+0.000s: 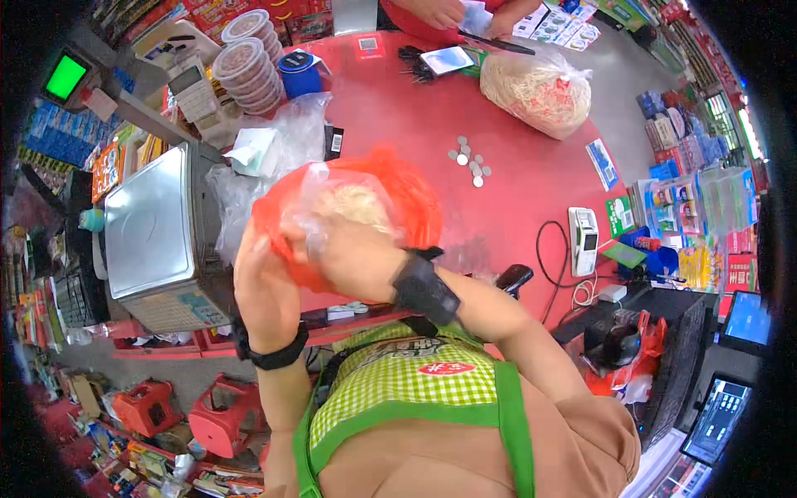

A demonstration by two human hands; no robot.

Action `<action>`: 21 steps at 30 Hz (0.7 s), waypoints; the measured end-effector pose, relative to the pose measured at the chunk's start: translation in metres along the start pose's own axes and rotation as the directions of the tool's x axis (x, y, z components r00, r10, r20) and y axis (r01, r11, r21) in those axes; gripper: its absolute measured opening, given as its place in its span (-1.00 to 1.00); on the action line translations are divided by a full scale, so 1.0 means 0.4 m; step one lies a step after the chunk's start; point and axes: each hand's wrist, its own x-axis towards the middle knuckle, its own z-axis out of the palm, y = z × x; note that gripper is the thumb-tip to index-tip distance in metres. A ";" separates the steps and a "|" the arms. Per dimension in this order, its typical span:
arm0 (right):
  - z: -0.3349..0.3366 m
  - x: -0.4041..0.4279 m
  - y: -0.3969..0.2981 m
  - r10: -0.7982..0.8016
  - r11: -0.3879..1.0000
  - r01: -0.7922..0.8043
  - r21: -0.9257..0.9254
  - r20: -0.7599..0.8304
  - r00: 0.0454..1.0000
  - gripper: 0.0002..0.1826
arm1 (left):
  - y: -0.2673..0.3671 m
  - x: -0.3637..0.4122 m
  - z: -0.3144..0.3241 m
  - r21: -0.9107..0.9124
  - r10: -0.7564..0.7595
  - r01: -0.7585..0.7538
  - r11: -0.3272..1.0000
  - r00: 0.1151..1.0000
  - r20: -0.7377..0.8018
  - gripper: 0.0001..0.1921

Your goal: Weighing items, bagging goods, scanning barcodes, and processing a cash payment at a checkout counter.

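A thin red plastic bag stands on the red counter in front of me, its mouth spread. Inside it sits a clear plastic bag of pale, noodle-like strands. My left hand grips the red bag's rim at its left side, its fingertips partly hidden by the plastic. Across the opening reaches my right hand, its fingers pinching the clear bag's gathered plastic near my left hand; motion blurs them. Both wrists wear black straps.
A metal-topped scale borders the left. Beyond the bag lie several coins and a full clear bag of strands. A payment terminal with cables stands right. Another person's hands are across the red counter. Stacked tubs stand far left.
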 end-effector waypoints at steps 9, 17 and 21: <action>-0.083 -0.278 0.166 0.553 0.816 -0.577 -0.044 -0.237 0.799 -0.83 | -0.118 0.052 0.029 0.253 -0.029 0.022 0.967 0.999 0.025 -0.54; -0.200 -0.279 0.165 0.676 0.736 -0.498 0.459 -0.541 0.501 -0.76 | -0.147 0.135 -0.021 0.357 0.052 -0.056 0.933 0.998 0.021 -0.69; -0.180 -0.227 0.099 0.404 0.864 -0.502 0.024 -0.627 0.666 -0.78 | -0.161 0.131 -0.013 0.370 0.035 -0.013 0.929 0.998 -0.054 -0.73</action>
